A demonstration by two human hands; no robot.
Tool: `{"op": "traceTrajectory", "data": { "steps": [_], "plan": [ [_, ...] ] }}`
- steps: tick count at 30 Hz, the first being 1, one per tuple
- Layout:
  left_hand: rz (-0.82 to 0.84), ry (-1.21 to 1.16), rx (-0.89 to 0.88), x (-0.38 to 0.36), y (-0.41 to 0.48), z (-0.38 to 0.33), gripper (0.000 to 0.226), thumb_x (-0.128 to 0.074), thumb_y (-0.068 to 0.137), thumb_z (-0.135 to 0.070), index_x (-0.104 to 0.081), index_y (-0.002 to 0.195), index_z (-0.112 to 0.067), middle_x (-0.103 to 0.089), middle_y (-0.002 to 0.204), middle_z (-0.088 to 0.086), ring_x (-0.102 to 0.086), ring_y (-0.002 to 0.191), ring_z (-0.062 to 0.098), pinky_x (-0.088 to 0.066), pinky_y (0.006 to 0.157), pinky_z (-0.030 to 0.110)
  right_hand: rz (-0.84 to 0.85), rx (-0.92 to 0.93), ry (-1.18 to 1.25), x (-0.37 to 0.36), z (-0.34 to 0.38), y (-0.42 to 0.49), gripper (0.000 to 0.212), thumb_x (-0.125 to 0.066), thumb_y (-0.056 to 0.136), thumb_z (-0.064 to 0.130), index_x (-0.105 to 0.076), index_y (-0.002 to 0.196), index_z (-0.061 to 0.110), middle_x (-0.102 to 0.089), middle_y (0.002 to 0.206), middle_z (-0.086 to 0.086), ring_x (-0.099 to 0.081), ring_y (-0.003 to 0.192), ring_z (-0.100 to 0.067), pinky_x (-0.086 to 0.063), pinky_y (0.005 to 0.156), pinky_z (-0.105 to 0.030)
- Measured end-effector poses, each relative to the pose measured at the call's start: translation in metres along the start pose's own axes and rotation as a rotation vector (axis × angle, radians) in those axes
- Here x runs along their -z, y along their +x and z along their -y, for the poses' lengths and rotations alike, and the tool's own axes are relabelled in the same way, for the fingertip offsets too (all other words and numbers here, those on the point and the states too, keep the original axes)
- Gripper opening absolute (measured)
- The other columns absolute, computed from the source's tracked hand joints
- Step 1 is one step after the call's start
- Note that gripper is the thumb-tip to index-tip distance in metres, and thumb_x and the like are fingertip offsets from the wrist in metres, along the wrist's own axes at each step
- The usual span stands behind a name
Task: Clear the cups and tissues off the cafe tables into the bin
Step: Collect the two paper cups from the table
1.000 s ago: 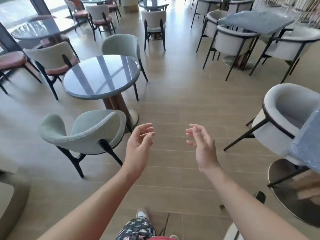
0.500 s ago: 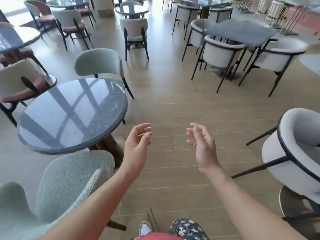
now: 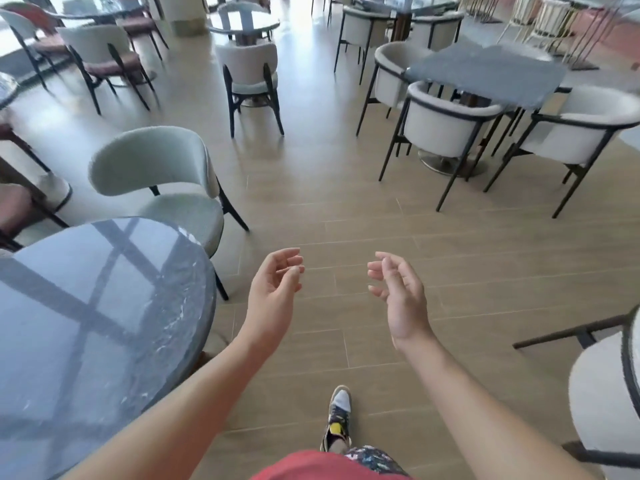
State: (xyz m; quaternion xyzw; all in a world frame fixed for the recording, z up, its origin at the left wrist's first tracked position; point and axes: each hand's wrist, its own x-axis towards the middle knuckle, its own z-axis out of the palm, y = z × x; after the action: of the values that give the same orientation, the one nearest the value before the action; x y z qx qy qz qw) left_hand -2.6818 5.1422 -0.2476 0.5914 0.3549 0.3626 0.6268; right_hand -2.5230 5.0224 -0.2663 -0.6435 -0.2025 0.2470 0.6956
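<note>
Nowhere in view: no cups, no tissues, no bin, neither on the round dark marble-look table (image 3: pixel 86 323) at lower left nor on the square grey table (image 3: pixel 491 74) at upper right. Probably light and easily crushed, if paper cups; best taken round the wall, just below the rim. Tissues soft and weightless, fit for a pinch anywhere. Left hand (image 3: pixel 273 289) and right hand (image 3: pixel 398 296) held out at centre frame above the wood-plank floor (image 3: pixel 346 209), palms turned toward each other, fingers loosely curled, grasping nothing.
</note>
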Motion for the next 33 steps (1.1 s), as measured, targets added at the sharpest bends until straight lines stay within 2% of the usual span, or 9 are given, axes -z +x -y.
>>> {"op": "traceTrajectory", "data": {
  "steps": [6,10,13,18,22,26,28,30,33],
  "plan": [
    [-0.038,-0.024,-0.005,-0.052,0.157,-0.026,0.027,-0.057,0.088,-0.027,-0.068,0.113,-0.028,-0.071,0.111,-0.003,-0.067,0.107,0.015,-0.056,0.087,0.032,0.036,0.02,-0.022,-0.024,0.04,0.169,0.038,-0.055,0.093,0.049,-0.07,0.115,0.021,-0.074,0.102,0.007,-0.068,0.101,-0.01,-0.056,0.09,-0.043],
    [-0.041,-0.036,-0.012,-0.076,0.248,-0.027,0.026,-0.055,0.102,-0.007,-0.067,0.115,-0.024,-0.071,0.114,0.001,-0.068,0.108,0.014,-0.056,0.09,0.035,0.073,0.033,-0.045,-0.04,0.051,0.261,0.037,-0.054,0.094,0.05,-0.07,0.115,0.024,-0.073,0.105,0.005,-0.068,0.103,-0.01,-0.055,0.089,-0.041],
    [-0.033,-0.036,-0.021,-0.088,0.323,-0.023,0.028,-0.054,0.103,-0.004,-0.067,0.114,-0.026,-0.07,0.115,0.001,-0.067,0.108,0.014,-0.055,0.088,0.032,0.071,0.022,-0.04,-0.057,0.049,0.335,0.037,-0.054,0.093,0.05,-0.069,0.114,0.023,-0.073,0.105,0.003,-0.068,0.102,-0.011,-0.055,0.088,-0.041],
    [-0.046,-0.051,-0.038,-0.095,0.467,-0.013,0.03,-0.054,0.103,-0.003,-0.067,0.113,-0.027,-0.07,0.115,0.001,-0.067,0.109,0.015,-0.056,0.091,0.034,0.064,0.032,-0.04,-0.108,0.041,0.473,0.038,-0.054,0.092,0.051,-0.069,0.115,0.024,-0.072,0.107,0.001,-0.067,0.103,-0.011,-0.055,0.089,-0.041],
    [-0.016,-0.053,-0.017,-0.099,0.59,-0.012,0.025,-0.057,0.099,-0.012,-0.068,0.113,-0.03,-0.071,0.115,-0.001,-0.067,0.11,0.016,-0.056,0.093,0.036,0.041,0.024,-0.04,-0.154,0.043,0.582,0.038,-0.055,0.093,0.052,-0.07,0.115,0.025,-0.073,0.109,-0.001,-0.068,0.104,-0.012,-0.055,0.089,-0.039],
    [0.005,-0.035,-0.017,-0.102,0.699,-0.02,0.032,-0.054,0.102,-0.002,-0.068,0.113,-0.028,-0.071,0.116,0.0,-0.068,0.111,0.019,-0.055,0.096,0.042,0.02,0.028,-0.035,-0.192,0.052,0.678,0.039,-0.054,0.093,0.053,-0.07,0.115,0.026,-0.073,0.11,-0.002,-0.069,0.105,-0.013,-0.055,0.091,-0.042],
    [0.016,-0.023,-0.013,-0.104,0.752,-0.026,0.029,-0.055,0.101,-0.005,-0.068,0.113,-0.029,-0.071,0.115,-0.001,-0.067,0.111,0.02,-0.056,0.095,0.041,0.004,0.013,-0.021,-0.209,0.054,0.724,0.04,-0.054,0.093,0.053,-0.07,0.115,0.025,-0.073,0.109,-0.002,-0.069,0.105,-0.013,-0.055,0.092,-0.043],
    [0.032,-0.025,-0.006,-0.109,0.8,-0.028,0.024,-0.058,0.095,-0.017,-0.069,0.112,-0.03,-0.072,0.113,-0.004,-0.067,0.111,0.019,-0.056,0.093,0.038,-0.006,0.005,-0.015,-0.223,0.053,0.769,0.039,-0.054,0.093,0.052,-0.07,0.115,0.025,-0.073,0.11,-0.001,-0.069,0.105,-0.012,-0.055,0.093,-0.043],
    [0.038,-0.028,-0.004,-0.122,0.876,-0.024,0.027,-0.057,0.088,-0.024,-0.069,0.111,-0.031,-0.072,0.113,-0.004,-0.068,0.111,0.018,-0.056,0.092,0.037,-0.017,-0.004,0.0,-0.24,0.047,0.842,0.036,-0.054,0.094,0.052,-0.071,0.114,0.026,-0.073,0.109,-0.001,-0.068,0.105,-0.013,-0.055,0.093,-0.043]
  ]
}}
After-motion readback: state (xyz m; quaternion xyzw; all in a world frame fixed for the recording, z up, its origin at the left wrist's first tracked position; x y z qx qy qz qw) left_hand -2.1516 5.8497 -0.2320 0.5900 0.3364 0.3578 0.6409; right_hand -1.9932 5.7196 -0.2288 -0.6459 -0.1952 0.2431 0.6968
